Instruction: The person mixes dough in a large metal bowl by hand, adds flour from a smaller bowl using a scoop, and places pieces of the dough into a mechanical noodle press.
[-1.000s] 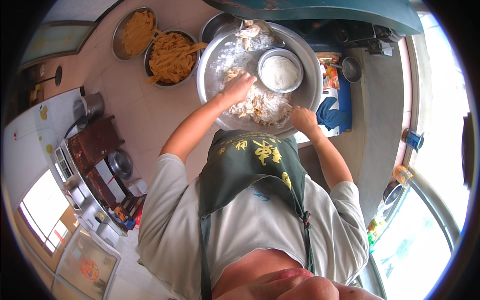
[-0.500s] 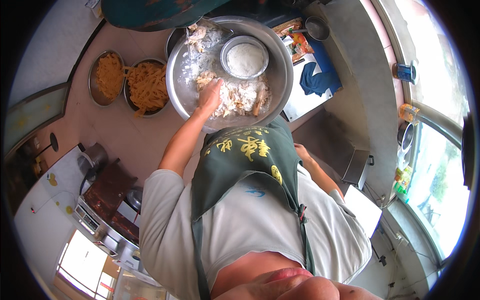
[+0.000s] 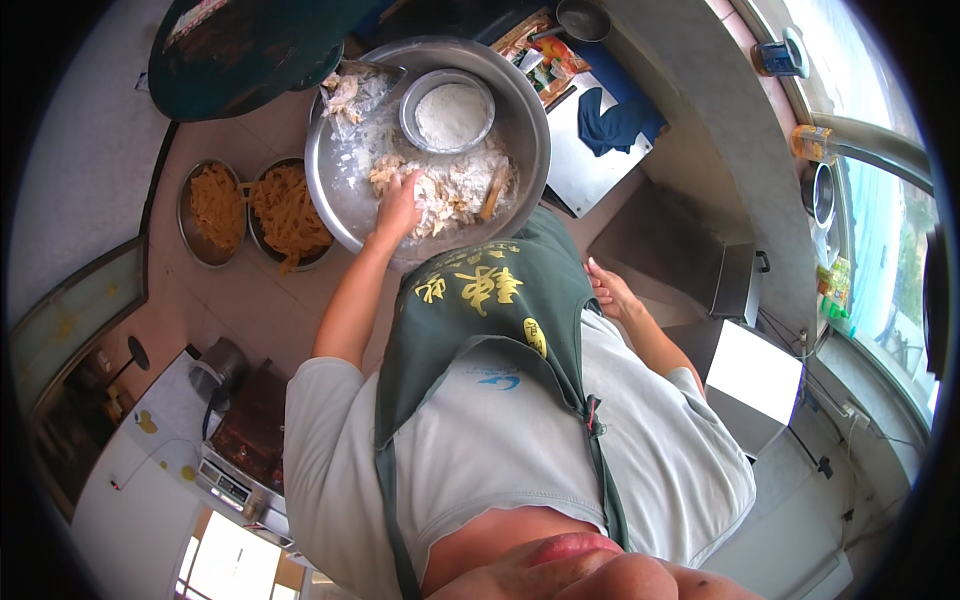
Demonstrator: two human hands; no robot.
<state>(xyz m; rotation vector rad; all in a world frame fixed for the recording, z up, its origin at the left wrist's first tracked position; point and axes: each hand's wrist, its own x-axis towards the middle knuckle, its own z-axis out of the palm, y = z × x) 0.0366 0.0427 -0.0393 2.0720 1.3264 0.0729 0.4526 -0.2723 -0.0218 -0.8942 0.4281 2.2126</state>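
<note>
My left hand is inside a wide metal basin, its fingers curled down into floured pieces of food. The fingertips are partly hidden by the flour, and a pale lumpy piece lies right beside them. A smaller metal bowl of white flour sits in the basin, beyond my hand. At the basin's far left lies a clear plastic bag with pale pieces in it. My right hand hangs at my side by the apron's edge, empty, its fingers loosely bent and apart.
Two metal bowls of orange-yellow strips, one left and one nearer the basin, stand on the tiled floor. A dark green rounded object overhangs the far left. A blue cloth lies right of the basin, near a small pan.
The whole view has shifted, with the basin now farther left. My right hand has come out more from behind the apron's edge. My left hand stays in the floured pieces.
</note>
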